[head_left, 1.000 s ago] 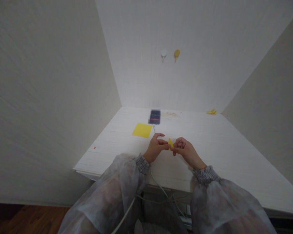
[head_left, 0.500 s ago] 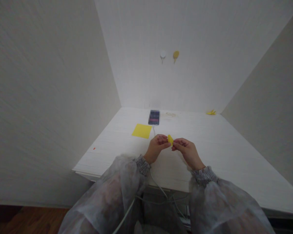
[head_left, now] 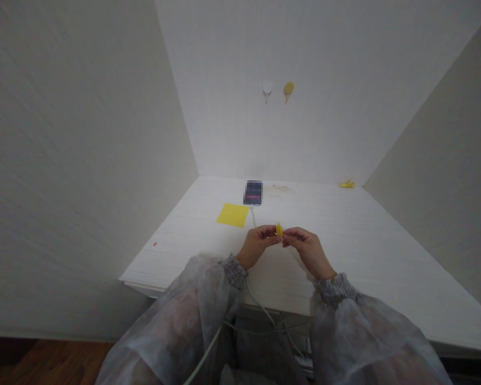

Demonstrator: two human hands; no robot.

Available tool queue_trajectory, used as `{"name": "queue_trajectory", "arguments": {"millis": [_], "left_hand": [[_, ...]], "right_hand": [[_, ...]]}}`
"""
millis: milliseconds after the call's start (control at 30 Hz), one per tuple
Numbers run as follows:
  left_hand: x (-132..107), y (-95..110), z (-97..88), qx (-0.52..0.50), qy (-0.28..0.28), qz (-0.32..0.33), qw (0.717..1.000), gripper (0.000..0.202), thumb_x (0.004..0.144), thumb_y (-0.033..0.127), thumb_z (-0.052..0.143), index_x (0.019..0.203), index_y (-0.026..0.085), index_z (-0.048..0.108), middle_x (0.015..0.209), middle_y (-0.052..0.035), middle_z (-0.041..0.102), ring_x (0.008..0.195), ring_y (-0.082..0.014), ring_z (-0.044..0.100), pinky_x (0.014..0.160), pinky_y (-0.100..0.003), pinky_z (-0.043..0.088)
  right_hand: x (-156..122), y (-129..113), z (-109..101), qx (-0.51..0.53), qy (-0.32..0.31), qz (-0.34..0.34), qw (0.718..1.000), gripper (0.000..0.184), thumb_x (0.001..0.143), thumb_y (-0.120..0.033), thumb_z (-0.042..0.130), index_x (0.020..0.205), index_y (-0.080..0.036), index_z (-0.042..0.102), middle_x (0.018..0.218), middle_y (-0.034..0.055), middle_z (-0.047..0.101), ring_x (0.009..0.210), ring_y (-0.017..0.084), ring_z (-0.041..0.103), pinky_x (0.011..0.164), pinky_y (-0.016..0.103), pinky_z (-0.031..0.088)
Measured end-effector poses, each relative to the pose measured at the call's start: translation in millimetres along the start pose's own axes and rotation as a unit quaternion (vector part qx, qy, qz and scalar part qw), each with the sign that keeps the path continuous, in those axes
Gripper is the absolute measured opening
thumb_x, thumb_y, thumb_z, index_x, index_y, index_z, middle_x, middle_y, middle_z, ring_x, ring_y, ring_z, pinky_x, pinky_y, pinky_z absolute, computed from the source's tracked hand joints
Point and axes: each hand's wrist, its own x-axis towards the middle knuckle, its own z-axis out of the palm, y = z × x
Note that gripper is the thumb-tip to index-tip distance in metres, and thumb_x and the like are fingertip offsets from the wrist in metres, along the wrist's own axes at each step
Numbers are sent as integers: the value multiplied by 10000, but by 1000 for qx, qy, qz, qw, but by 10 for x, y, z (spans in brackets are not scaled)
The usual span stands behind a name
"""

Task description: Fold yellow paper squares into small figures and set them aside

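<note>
A small piece of folded yellow paper (head_left: 279,230) is held between my two hands, just above the white tabletop. Its layers show as narrow pleats along the top edge. My left hand (head_left: 255,246) pinches it from the left with thumb and fingers. From the right, the closed fingertips of my right hand (head_left: 308,249) grip its other side. A flat square sheet of yellow paper (head_left: 233,215) lies on the table beyond my left hand.
A phone (head_left: 253,193) with a white cable (head_left: 253,216) lies near the back wall. Folded yellow paper (head_left: 347,184) sits in the far right corner. A white hook (head_left: 267,89) and a yellow hook (head_left: 288,90) are on the wall. A red scrap (head_left: 155,244) lies left.
The folded yellow paper has turned between my fingers, so its pleated edge now shows instead of a broader face. My left fingers have shifted slightly down.
</note>
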Motion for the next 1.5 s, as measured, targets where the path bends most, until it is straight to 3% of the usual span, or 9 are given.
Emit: {"name": "queue_trajectory", "arguments": {"millis": [233,467,800,967,1233,1500], "left_hand": [[16,-28,-23,7,14,-21,1000,256,606,250,646,830,128,623,785,-38,620,706,-130,544,718,-284,418],[17,-18,-16,-7,2,-18,1000,209,610,219,643,800,133,628,736,-18,622,681,-114,544,701,-257,411],[37,-56,-27,-9,40,-26,999,253,564,221,678,797,139,627,774,-27,631,705,-123,556,729,-278,422],[37,-47,-21,-14,37,-29,999,253,571,235,675,796,133,620,776,-33,631,714,-128,562,733,-284,427],[47,-67,-52,-26,70,-20,997,253,570,215,679,792,128,595,759,-26,632,699,-116,565,708,-266,427],[61,-114,-50,-40,82,-35,995,284,525,206,705,768,126,579,734,-17,632,681,-115,569,688,-270,432]], "right_hand": [[-28,-58,20,-12,0,13,1000,163,594,-309,660,676,-182,600,553,-7,614,527,140,575,572,306,479],[-26,-77,26,-47,1,-18,999,118,616,-268,643,655,-186,568,505,-36,573,477,103,522,517,246,423],[-10,3,8,-104,12,-52,993,167,627,-309,640,695,-194,540,541,-33,520,473,97,469,459,225,378],[-30,-31,6,-101,-8,-48,994,181,649,-339,618,744,-188,587,585,-3,550,532,117,503,514,253,428],[-57,-67,8,-112,-61,-128,984,131,648,-286,630,769,-235,620,777,12,557,727,150,532,643,279,448],[-26,12,-16,-184,-24,-156,970,112,643,-302,641,703,-219,595,730,15,561,694,158,531,638,293,444]]}}
